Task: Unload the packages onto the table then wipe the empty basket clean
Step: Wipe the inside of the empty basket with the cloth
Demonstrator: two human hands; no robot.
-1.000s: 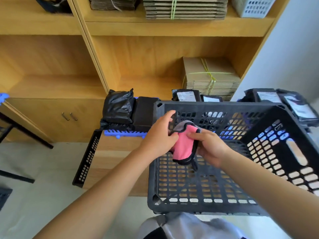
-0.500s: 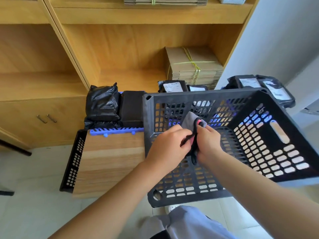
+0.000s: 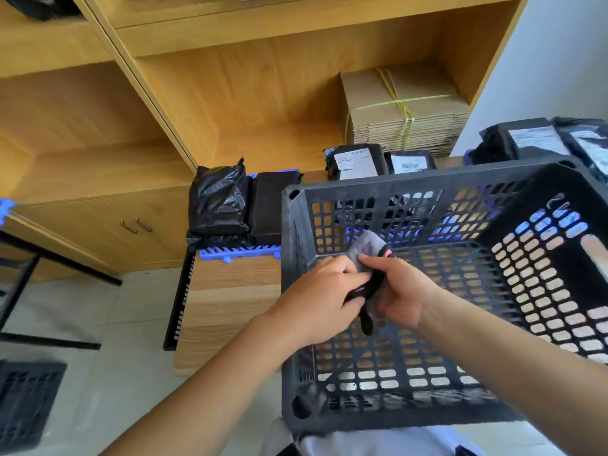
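1. Basket [image 3: 559, 324]: black, perforated, no packages inside. Unloading looks done; the wiping step is just starting.
2. Packages [image 3: 353, 161]: black, labelled, lying on the table [image 3: 230, 291] beyond the basket's far rim.
3. Both forearms reach into the basket over its near rim.
4. Cloth [image 3: 365, 248]: grey, bunched, above the basket floor. Left hand [image 3: 324, 304] pinches it; right hand [image 3: 399, 296] curls round it.
5. Next, likely: settle the cloth in one hand and press it to the floor or wall.

Black perforated basket [image 3: 388, 189], grey-pink cloth [image 3: 365, 246], black packages [image 3: 217, 202].
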